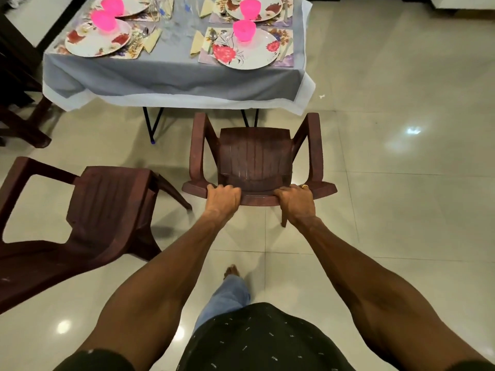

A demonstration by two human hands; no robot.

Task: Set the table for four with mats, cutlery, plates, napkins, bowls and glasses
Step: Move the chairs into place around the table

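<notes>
Both my hands, left (223, 196) and right (294, 200), have fingers clamped on the chair (254, 156) back. Worktop (174, 79) appears set. Next: push chair under.

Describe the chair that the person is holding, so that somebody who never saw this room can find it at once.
Start at the table with the grey cloth. The brown plastic armchair stands on the tiled floor just before its near edge, facing the table. Unlike the second brown chair to its left, which is turned sideways and untouched, the left hand and right hand grip its backrest.
</notes>
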